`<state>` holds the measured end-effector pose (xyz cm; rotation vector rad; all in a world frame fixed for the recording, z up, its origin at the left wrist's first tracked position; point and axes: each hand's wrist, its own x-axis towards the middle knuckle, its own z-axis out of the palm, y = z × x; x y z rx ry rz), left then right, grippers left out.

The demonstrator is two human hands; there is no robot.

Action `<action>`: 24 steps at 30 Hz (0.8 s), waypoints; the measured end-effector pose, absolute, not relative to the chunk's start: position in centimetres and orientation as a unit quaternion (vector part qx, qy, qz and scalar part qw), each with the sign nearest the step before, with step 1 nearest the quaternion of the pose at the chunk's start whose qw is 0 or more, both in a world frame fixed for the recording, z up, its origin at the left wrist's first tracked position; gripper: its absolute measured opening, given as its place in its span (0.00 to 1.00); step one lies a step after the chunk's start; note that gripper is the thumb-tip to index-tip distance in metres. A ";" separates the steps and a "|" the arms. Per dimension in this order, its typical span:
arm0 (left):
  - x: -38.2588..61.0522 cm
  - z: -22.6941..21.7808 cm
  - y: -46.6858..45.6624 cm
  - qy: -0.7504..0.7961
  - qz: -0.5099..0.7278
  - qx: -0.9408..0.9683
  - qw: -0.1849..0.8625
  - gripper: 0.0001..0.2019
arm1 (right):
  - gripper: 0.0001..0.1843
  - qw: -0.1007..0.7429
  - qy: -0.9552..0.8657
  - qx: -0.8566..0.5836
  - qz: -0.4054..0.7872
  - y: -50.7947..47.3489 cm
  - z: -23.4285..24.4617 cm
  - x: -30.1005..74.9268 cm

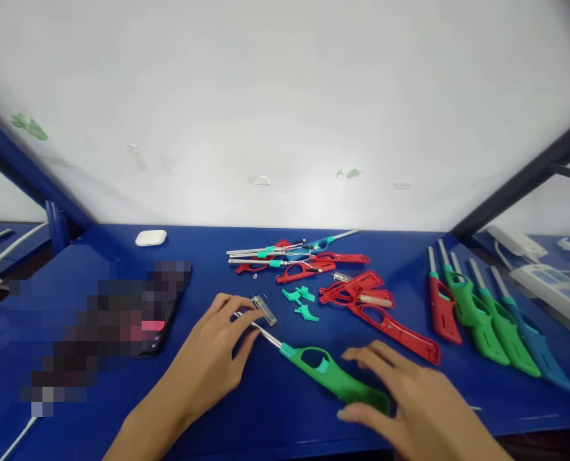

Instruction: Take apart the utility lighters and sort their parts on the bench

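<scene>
A green long-nosed lighter (333, 376) lies on the blue table (246, 410) between my hands. My left hand (211, 358) has its fingertips pinched on the lighter's metal tube near its tip, beside a small metal part (264, 310). My right hand (410, 400) rests with fingers spread over the lighter's green handle end, touching it. Small teal trigger pieces (301, 302) lie just beyond the lighter.
Red lighter shells (378, 314) and a pile of lighter parts (294, 256) lie at the centre back. Assembled red, green and blue lighters (487, 320) line the right side. A phone (155, 326) sits at left, a white earbud case (151, 237) behind it. A white wall rises behind.
</scene>
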<state>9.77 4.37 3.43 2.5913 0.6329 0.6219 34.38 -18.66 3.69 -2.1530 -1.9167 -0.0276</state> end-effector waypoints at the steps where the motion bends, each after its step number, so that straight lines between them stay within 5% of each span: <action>1: 10.0 3.5 4.0 0.203 0.207 0.937 0.196 0.14 | 0.28 0.115 -0.657 -0.745 -0.006 -19.2 2.7 33.9; 9: 11.8 4.2 2.3 0.131 0.138 0.974 0.124 0.15 | 0.24 0.122 -0.624 -0.771 0.038 -19.7 3.1 35.5; 12: 13.6 5.6 2.2 0.117 0.134 0.979 0.096 0.17 | 0.16 0.150 -0.608 -0.780 -0.001 -19.1 4.5 38.1; 16: 18.6 7.2 2.5 0.096 0.118 0.987 0.059 0.14 | 0.17 0.134 -0.583 -0.797 -0.084 -17.5 5.1 42.0; 24: 26.5 6.2 3.7 0.102 0.066 0.992 0.033 0.12 | 0.08 0.103 -0.610 -0.783 -0.060 -15.3 3.5 45.6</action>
